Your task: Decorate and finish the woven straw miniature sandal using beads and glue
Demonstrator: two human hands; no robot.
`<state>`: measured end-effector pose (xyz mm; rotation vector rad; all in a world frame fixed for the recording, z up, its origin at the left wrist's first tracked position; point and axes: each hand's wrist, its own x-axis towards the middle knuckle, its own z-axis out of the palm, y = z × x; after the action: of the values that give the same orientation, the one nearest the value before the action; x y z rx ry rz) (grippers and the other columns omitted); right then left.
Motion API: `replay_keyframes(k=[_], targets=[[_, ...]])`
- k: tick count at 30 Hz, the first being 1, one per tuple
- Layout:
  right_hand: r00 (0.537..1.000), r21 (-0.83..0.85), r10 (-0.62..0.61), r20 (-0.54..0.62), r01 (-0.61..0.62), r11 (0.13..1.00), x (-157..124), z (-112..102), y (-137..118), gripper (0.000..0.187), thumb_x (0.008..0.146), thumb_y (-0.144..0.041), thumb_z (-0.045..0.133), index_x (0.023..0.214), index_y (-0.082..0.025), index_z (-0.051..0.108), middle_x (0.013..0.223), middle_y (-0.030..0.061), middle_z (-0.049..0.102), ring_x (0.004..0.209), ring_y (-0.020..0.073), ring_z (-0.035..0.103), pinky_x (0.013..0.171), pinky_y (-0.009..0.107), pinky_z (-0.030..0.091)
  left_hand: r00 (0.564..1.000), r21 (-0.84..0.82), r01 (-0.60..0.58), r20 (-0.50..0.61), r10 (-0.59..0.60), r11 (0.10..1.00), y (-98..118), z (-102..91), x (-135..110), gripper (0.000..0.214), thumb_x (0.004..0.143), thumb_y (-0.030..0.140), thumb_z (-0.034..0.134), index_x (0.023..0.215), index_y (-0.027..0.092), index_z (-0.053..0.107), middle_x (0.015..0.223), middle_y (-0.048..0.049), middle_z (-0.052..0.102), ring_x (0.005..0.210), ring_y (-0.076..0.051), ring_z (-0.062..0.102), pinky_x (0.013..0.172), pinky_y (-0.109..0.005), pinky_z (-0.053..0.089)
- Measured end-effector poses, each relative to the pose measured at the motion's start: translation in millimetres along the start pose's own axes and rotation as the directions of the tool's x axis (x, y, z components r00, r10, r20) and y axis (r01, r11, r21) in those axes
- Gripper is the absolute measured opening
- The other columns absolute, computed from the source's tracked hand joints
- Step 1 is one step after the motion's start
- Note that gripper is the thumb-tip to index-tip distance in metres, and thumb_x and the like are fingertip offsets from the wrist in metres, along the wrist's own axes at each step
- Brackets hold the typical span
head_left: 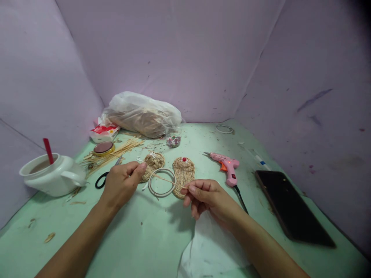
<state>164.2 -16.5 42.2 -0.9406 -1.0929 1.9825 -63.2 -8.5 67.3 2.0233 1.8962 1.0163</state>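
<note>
A thin twisted straw cord (164, 178) runs between my hands, slanting down to the right. My right hand (210, 197) pinches its right end between thumb and forefinger, the other fingers curled loosely. My left hand (123, 181) is closed in a pinch toward the cord's other end, though the exact grip point is hidden. A pale ring (149, 185) lies behind the cord, between the hands. Just beyond are two woven straw slipper shapes: the left one (156, 162) has white trim, the right one (184, 170) a red bead. Black-handled scissors (101, 180) lie partly behind my left hand.
At left stand a white pot (52, 185) with a red handle in it, and a tape roll (103, 148) on straw strands (127, 146). A plastic bag (142, 114) sits behind. To the right lie a pink glue gun (230, 168), its cord, and a dark phone (292, 208).
</note>
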Motion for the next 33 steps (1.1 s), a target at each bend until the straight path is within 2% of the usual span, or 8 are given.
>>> replay_keyframes(k=[5, 10, 13, 17, 22, 27, 30, 33], targets=[[0.997, 0.011, 0.070, 0.025, -0.070, 0.997, -1.4, 3.6, 2.3, 0.032, 0.069, -0.041, 0.066, 0.075, -0.010, 0.064, 0.057, 0.0006, 0.065, 0.035, 0.0061, 0.054, 0.035, 0.016, 0.039, 0.921, 0.073, -0.297, -0.241, 0.306, 0.952, 13.6, -2.4, -9.2, 0.023, 0.080, 0.024, 0.051, 0.101, 0.019, 0.060, 0.104, -0.0080, 0.061, 0.100, -0.022, 0.054, 0.087, -0.033, 0.039], [0.994, -0.033, 0.087, 0.060, -0.085, 0.996, -0.9, 7.6, 8.5, 0.035, 0.066, -0.045, 0.067, 0.073, -0.010, 0.062, 0.055, 0.0004, 0.063, 0.035, 0.0068, 0.054, 0.035, 0.016, 0.040, 0.852, -0.131, -0.487, 0.148, 0.503, 0.864, 39.3, 4.8, -30.8, 0.013, 0.078, 0.016, 0.053, 0.079, 0.018, 0.066, 0.072, -0.0035, 0.064, 0.070, -0.017, 0.056, 0.073, -0.033, 0.040], [0.995, -0.070, 0.072, 0.073, -0.067, 0.995, 1.4, 7.5, 9.9, 0.037, 0.069, -0.048, 0.064, 0.072, -0.011, 0.061, 0.056, 0.0003, 0.062, 0.036, 0.0068, 0.053, 0.037, 0.018, 0.039, 0.876, -0.230, -0.304, 0.315, 0.366, 0.925, 46.6, 11.4, -36.2, 0.022, 0.080, 0.016, 0.048, 0.067, 0.018, 0.066, 0.065, -0.0028, 0.061, 0.065, -0.015, 0.054, 0.065, -0.030, 0.039], [0.999, -0.298, -0.017, 0.035, 0.026, 0.954, -5.6, 4.9, -2.3, 0.040, 0.073, -0.052, 0.057, 0.076, -0.012, 0.062, 0.061, 0.0016, 0.061, 0.045, 0.0082, 0.053, 0.046, 0.021, 0.041, 0.879, -0.390, 0.254, 0.475, -0.042, 0.885, 45.1, 13.6, -31.4, 0.017, 0.071, 0.023, 0.056, 0.059, 0.014, 0.063, 0.054, 0.0008, 0.053, 0.053, -0.011, 0.046, 0.052, -0.023, 0.034], [0.990, -0.893, -0.126, 0.060, 0.110, 0.437, -43.1, -0.2, -20.6, 0.041, 0.057, -0.030, 0.076, 0.095, -0.023, 0.063, 0.089, 0.0025, 0.062, 0.077, 0.0179, 0.056, 0.065, 0.028, 0.043, 0.730, -0.566, 0.655, 0.645, -0.226, 0.500, 37.2, 14.3, -24.6, 0.020, 0.060, 0.031, 0.066, 0.056, 0.013, 0.057, 0.044, 0.0064, 0.039, 0.042, -0.005, 0.028, 0.041, -0.019, 0.017], [0.982, -0.983, 0.040, 0.183, 0.183, 0.009, -52.8, -16.7, -11.5, 0.037, 0.062, -0.001, 0.061, 0.090, -0.025, 0.065, 0.106, 0.0047, 0.059, 0.092, 0.0219, 0.055, 0.079, 0.034, 0.043, 0.640, -0.563, 0.760, 0.737, -0.218, 0.326, 35.7, 16.2, -24.0, 0.021, 0.056, 0.028, 0.069, 0.056, 0.013, 0.055, 0.043, 0.0056, 0.041, 0.039, -0.003, 0.028, 0.040, -0.018, 0.015], [0.993, -0.980, -0.043, 0.108, 0.099, -0.170, -44.3, -28.3, -14.6, 0.028, 0.065, 0.002, 0.054, 0.077, -0.020, 0.066, 0.099, 0.0090, 0.062, 0.088, 0.0250, 0.057, 0.072, 0.036, 0.044, 0.645, -0.576, 0.756, 0.736, -0.205, 0.312, 36.5, 16.4, -24.3, 0.021, 0.055, 0.027, 0.069, 0.054, 0.013, 0.054, 0.045, 0.0043, 0.043, 0.039, -0.003, 0.029, 0.039, -0.018, 0.014], [0.976, -0.986, -0.179, 0.121, 0.096, -0.139, -40.5, -26.6, -25.4, 0.028, 0.066, -0.003, 0.057, 0.085, -0.021, 0.067, 0.104, 0.0096, 0.062, 0.092, 0.0271, 0.056, 0.074, 0.040, 0.044, 0.643, -0.576, 0.758, 0.738, -0.204, 0.306, 36.3, 17.5, -24.3, 0.019, 0.055, 0.026, 0.068, 0.056, 0.012, 0.055, 0.045, 0.0047, 0.042, 0.038, -0.003, 0.029, 0.039, -0.018, 0.015]])
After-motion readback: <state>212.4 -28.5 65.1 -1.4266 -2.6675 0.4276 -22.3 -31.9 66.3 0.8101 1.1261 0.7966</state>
